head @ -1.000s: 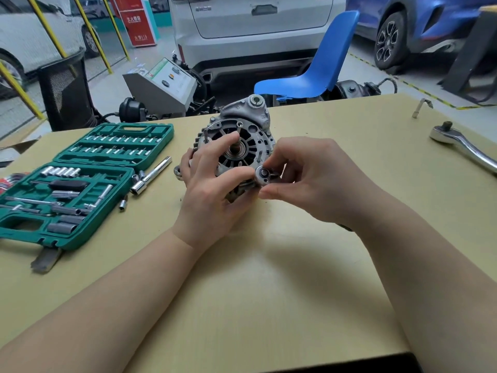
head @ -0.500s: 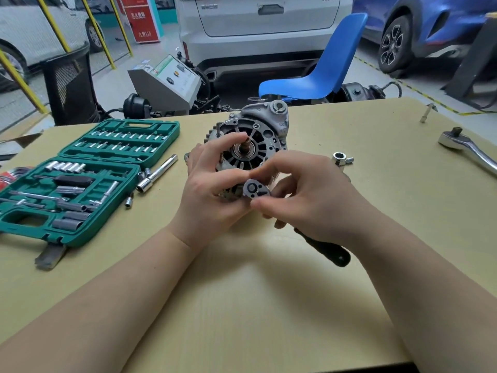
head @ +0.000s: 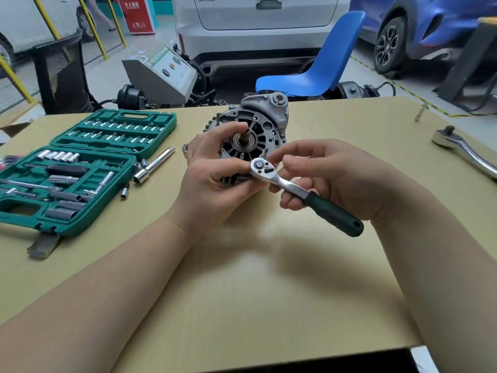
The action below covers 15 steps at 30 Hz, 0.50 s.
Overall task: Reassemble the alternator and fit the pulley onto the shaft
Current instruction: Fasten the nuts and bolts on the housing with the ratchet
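Note:
The grey alternator (head: 265, 127) stands on edge in the middle of the table, its bare shaft (head: 244, 134) facing me. My left hand (head: 215, 173) grips its left and lower side, with the fingertips near the shaft. My right hand (head: 330, 176) holds a small ratchet wrench (head: 293, 187) with a dark green handle; its chrome head lies against the alternator's lower front edge, beside my left thumb. No pulley is visible.
An open green socket set case (head: 88, 168) lies at the left, with an extension bar (head: 153, 165) and loose sockets beside it. A large chrome ratchet (head: 465, 152) lies at the right edge. A blue chair (head: 317, 63) and parked cars stand beyond the table.
The ratchet has swung out, so its green handle now points toward me at the right. My right hand has shifted from the head down to the shank. The alternator stays in my left hand.

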Tool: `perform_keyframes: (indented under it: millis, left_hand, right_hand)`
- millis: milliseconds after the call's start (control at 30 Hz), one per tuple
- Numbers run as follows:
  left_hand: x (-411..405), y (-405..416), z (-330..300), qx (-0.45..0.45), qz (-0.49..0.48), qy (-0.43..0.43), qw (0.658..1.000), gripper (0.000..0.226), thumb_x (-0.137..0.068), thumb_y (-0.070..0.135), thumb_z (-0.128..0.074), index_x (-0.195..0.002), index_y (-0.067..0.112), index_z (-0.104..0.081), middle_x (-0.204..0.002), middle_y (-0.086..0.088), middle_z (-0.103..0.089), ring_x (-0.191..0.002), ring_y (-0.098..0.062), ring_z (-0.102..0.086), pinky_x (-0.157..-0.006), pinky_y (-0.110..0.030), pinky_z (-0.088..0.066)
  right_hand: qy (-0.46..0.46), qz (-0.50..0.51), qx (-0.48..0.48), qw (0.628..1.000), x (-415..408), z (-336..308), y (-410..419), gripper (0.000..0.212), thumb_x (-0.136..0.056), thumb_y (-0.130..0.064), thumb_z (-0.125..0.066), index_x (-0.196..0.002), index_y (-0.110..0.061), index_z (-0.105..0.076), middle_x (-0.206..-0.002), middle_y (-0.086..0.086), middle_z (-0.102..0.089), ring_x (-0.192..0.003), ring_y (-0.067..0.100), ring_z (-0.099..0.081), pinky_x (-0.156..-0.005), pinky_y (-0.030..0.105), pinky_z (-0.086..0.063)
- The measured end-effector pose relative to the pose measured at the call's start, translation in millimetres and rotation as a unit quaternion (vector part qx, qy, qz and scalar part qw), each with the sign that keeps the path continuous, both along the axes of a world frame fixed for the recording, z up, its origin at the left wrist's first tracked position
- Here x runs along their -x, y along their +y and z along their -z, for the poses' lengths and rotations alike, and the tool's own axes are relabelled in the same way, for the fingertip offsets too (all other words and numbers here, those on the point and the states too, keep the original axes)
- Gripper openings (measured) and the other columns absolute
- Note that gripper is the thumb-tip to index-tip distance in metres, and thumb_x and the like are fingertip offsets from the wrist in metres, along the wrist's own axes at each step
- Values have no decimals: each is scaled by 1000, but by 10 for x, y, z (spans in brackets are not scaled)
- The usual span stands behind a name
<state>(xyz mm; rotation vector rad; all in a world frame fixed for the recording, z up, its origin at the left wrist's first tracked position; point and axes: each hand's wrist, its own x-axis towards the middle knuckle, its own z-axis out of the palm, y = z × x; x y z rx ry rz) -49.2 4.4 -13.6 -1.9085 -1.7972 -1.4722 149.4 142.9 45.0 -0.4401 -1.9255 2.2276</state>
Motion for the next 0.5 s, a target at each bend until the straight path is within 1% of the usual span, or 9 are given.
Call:
perform_keyframes:
  millis: [100,167,233,267,300,333,400,433,500]
  left_hand:
    - [7,2,13,4,-5,0,1000,14,-89,36,-88,-98,25,-88,-150,3,-55,-137,-36,-53,-111,-64,-40]
    - [8,2,21,4,-7,-2,1000,15,-89,38,-87,-100,27,-88,-150,3,-55,-137,-34,-52,-111,-64,-39]
    - [7,0,27,1,-6,-7,1000,15,-89,39,-87,-101,30,-87,-151,5,-55,-138,-32,-51,-112,-64,-38]
    - [6,-1,27,0,-4,-12,1000,15,-89,39,-87,-102,31,-87,-151,6,-55,-139,-30,-50,-113,-64,-38]
    - [7,-3,26,-3,-2,-17,1000,16,-88,39,-88,-104,34,-86,-151,8,-54,-140,-27,-49,-113,-64,-37]
    - [6,-6,23,-5,0,-21,1000,17,-88,39,-88,-104,35,-85,-150,11,-54,-141,-25,-48,-114,-64,-37]
    - [7,-10,28,-7,0,-28,1000,17,-88,39,-87,-104,35,-85,-150,15,-52,-141,-19,-47,-115,-63,-35]
    - [7,-11,31,-9,-1,-28,1000,16,-87,39,-87,-103,34,-86,-150,16,-52,-141,-17,-46,-115,-63,-35]
    - [2,-4,38,-12,-8,-23,1000,16,-86,39,-88,-99,30,-88,-149,17,-52,-140,-15,-47,-114,-64,-34]
  right_hand:
    - [2,-36,49,998,-49,25,149,47,-92,-31,-70,-129,-1,-64,-107,39,-66,-82,40,-74,-69,38,-63]
    - [12,-59,54,997,-118,24,271,55,-93,-36,-68,-136,-2,-60,-117,35,-64,-86,40,-73,-66,39,-63]
    - [47,-92,45,994,-216,7,423,56,-100,-35,-58,-147,-6,-50,-135,28,-58,-97,42,-69,-58,34,-61]
    - [75,-107,51,990,-264,0,498,56,-102,-32,-54,-151,-7,-44,-143,27,-53,-105,45,-66,-57,31,-60]
    - [106,-118,69,985,-305,0,566,58,-102,-29,-54,-154,-7,-39,-149,29,-47,-113,48,-64,-62,30,-62]
    - [137,-121,94,979,-328,5,610,61,-101,-24,-58,-155,-5,-35,-153,32,-41,-119,51,-60,-72,31,-63]
    - [182,-92,146,968,-285,36,599,64,-96,-10,-64,-153,-2,-36,-151,35,-41,-124,52,-58,-92,37,-60]
    - [192,-55,167,965,-220,60,542,64,-92,-4,-67,-150,-1,-40,-146,35,-46,-123,47,-60,-96,37,-58]
    - [202,40,196,959,-25,120,355,59,-89,2,-67,-144,-2,-46,-135,28,-58,-109,31,-68,-92,31,-58]
